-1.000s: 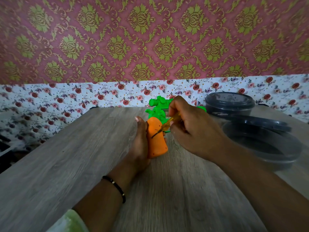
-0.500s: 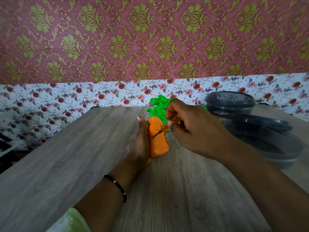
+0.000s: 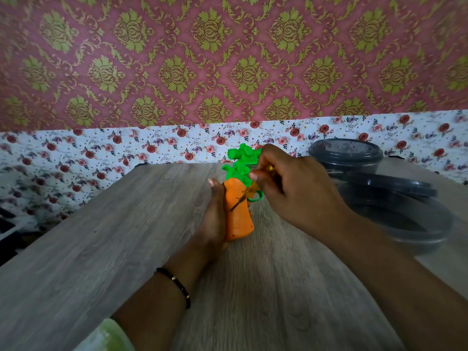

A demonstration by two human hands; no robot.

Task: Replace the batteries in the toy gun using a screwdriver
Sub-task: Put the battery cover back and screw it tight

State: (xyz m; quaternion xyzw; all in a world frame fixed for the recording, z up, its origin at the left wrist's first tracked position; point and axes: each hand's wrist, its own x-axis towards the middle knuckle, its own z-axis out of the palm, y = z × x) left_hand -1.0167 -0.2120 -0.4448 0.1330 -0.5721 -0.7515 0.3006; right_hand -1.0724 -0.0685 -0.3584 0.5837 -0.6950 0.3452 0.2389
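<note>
The toy gun (image 3: 239,219) has an orange grip and a green upper body, and it stands on the wooden table (image 3: 101,244) near the middle. My left hand (image 3: 214,219) grips the orange grip from the left side, thumb up along its edge. My right hand (image 3: 293,188) pinches a small yellow-handled screwdriver (image 3: 249,191) from the right. The thin metal tip touches the upper part of the orange grip. Most of the screwdriver's handle is hidden inside my fingers.
A round dark plastic container (image 3: 345,154) stands at the back right. In front of it lies a larger clear round container (image 3: 405,219) with a dark lid (image 3: 395,184) leaning on its far rim. A floral-papered wall runs behind the table's far edge.
My right hand has shifted slightly, working the screwdriver at the same spot on the orange grip. The toy gun and my left hand stay put.
</note>
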